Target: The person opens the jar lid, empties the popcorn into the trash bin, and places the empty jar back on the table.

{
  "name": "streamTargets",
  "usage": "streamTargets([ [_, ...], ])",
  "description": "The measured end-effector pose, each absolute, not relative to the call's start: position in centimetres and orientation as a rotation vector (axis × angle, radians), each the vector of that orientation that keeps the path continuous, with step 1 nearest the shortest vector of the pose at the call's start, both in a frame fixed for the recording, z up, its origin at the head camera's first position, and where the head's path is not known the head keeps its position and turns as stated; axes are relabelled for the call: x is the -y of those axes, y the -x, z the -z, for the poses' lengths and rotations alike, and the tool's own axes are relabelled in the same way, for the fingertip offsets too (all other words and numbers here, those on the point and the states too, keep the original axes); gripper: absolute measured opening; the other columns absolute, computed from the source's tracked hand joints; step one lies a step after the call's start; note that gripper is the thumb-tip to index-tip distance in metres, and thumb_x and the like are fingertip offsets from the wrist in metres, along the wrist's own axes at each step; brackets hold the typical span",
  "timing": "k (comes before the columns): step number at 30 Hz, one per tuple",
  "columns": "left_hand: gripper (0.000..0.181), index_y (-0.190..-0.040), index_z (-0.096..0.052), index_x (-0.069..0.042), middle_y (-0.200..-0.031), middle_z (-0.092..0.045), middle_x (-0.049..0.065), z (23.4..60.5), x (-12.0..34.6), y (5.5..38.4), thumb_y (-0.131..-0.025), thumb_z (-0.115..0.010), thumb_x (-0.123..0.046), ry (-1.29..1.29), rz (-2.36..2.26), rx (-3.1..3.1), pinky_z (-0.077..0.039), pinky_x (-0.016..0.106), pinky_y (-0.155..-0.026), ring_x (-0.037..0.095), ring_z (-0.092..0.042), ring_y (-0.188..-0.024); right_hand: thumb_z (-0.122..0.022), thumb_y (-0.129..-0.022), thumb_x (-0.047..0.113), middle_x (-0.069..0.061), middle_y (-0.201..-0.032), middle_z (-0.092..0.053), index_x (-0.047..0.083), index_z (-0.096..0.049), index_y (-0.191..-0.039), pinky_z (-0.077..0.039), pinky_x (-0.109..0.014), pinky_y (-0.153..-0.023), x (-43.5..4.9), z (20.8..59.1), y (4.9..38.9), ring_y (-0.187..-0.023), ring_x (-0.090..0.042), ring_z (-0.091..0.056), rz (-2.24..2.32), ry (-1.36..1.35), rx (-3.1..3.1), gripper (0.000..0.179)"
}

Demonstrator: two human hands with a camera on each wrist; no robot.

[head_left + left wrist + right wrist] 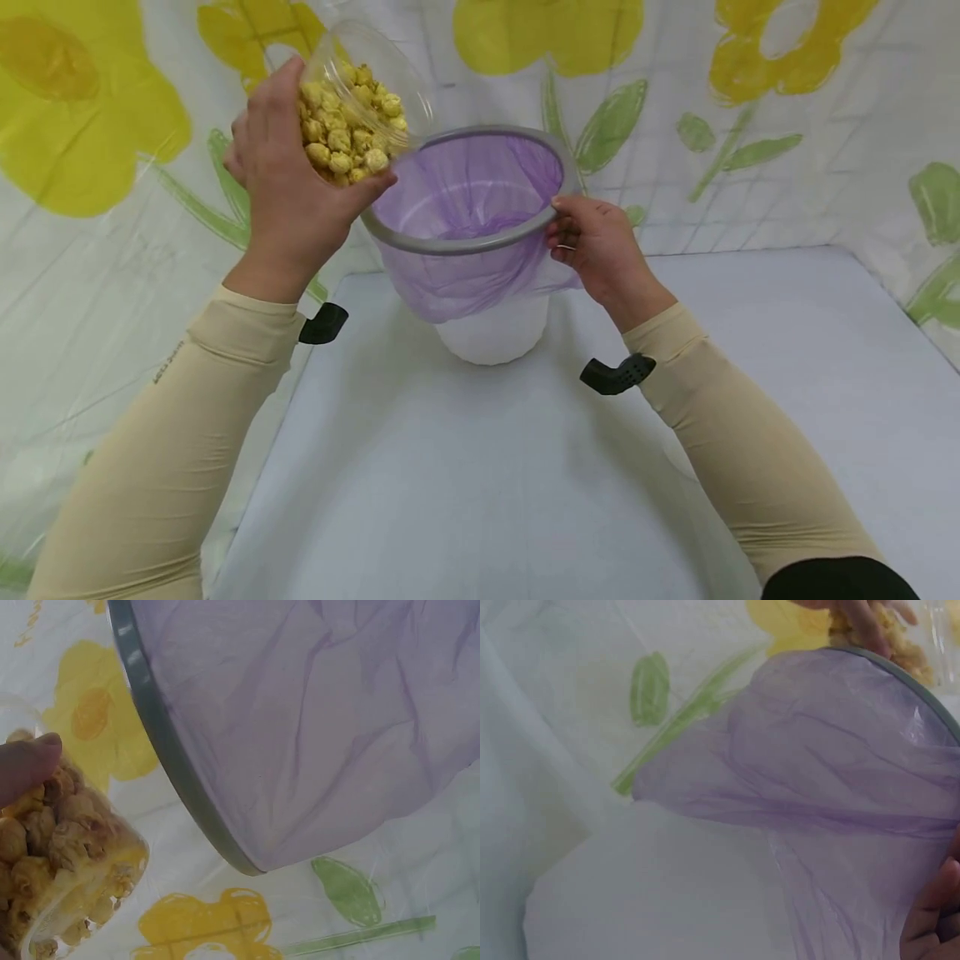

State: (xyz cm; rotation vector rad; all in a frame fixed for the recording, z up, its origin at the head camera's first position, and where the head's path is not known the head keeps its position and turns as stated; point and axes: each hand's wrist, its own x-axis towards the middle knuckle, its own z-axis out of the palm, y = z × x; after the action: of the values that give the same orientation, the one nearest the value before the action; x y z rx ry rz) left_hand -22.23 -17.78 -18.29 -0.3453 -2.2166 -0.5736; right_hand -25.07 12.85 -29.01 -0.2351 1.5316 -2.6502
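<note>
In the head view my left hand (288, 179) grips a clear plastic tub (386, 62) of yellow popcorn (337, 137). The tub leans toward the trash can (498, 329), beside the far left of its grey rim (461, 246). Popcorn fills the lower part of the tub. A purple trash bag (468, 292) lines the white can and folds down over its outside. My right hand (603, 246) pinches the rim and bag edge at the right side. In the left wrist view, one fingertip (34, 765) lies across the tub, apart from the rim.
The can stands on a white-covered table (465, 467) near its back edge. Behind hangs a plastic sheet (675, 50) printed with yellow flowers and green leaves. Black wrist cameras (618, 375) stick out from both sleeves.
</note>
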Motion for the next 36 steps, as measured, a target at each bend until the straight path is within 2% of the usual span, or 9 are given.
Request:
streamTargets([
  [7, 0.095, -0.158, -0.039, -0.023, -0.160, -0.041, -0.004, 18.11, 17.75, 22.12, -0.082, -0.089, -0.049, 0.419, 0.460, 2.203, -0.012, 0.037, -0.114, 0.020, -0.028, -0.146, -0.061, -0.103, 0.014, -0.001, -0.067, -0.066, 0.011, -0.072, -0.076, -0.051, -0.024, -0.061, -12.65, 28.92, 24.90, -0.064, -0.015, -0.061, 2.647, 0.258, -1.567, 0.030],
  [10, 0.087, -0.155, -0.043, -0.021, -0.159, -0.044, 0.001, 18.02, 17.62, 22.26, -0.084, -0.089, -0.043, 0.492, 0.408, 2.177, -0.012, 0.042, -0.115, 0.024, -0.029, -0.147, -0.061, -0.104, 0.014, -0.001, -0.067, -0.066, 0.012, -0.072, -0.076, -0.051, -0.024, -0.061, -12.62, 28.86, 24.73, -0.064, -0.015, -0.061, 2.648, 0.264, -1.573, 0.030],
  [15, 0.081, -0.153, -0.045, -0.020, -0.158, -0.046, 0.003, 18.02, 17.44, 22.48, -0.086, -0.087, -0.039, 0.540, 0.297, 2.144, -0.011, 0.047, -0.116, 0.027, -0.030, -0.148, -0.060, -0.104, 0.013, 0.000, -0.067, -0.066, 0.013, -0.073, -0.076, -0.050, -0.024, -0.060, -12.50, 28.67, 24.49, -0.064, -0.015, -0.061, 2.657, 0.266, -1.581, 0.031],
  [22, 0.070, -0.153, -0.046, -0.020, -0.156, -0.048, 0.005, 17.62, 17.53, 22.57, -0.093, -0.077, -0.039, 0.603, 0.178, 2.101, -0.011, 0.051, -0.115, 0.030, -0.030, -0.149, -0.060, -0.103, 0.013, -0.001, -0.067, -0.066, 0.012, -0.072, -0.076, -0.050, -0.023, -0.060, -12.37, 28.69, 24.38, -0.064, -0.015, -0.062, 2.667, 0.247, -1.600, 0.029],
  [36, 0.069, -0.153, -0.044, -0.018, -0.158, -0.044, 0.008, 17.62, 17.91, 22.69, -0.093, -0.077, -0.023, 0.692, 0.042, 2.063, -0.010, 0.055, -0.115, 0.034, -0.028, -0.150, -0.062, -0.102, 0.014, 0.000, -0.067, -0.066, 0.012, -0.073, -0.077, -0.050, -0.024, -0.061, -12.16, 28.67, 24.25, -0.064, -0.015, -0.062, 2.661, 0.261, -1.611, 0.028],
])
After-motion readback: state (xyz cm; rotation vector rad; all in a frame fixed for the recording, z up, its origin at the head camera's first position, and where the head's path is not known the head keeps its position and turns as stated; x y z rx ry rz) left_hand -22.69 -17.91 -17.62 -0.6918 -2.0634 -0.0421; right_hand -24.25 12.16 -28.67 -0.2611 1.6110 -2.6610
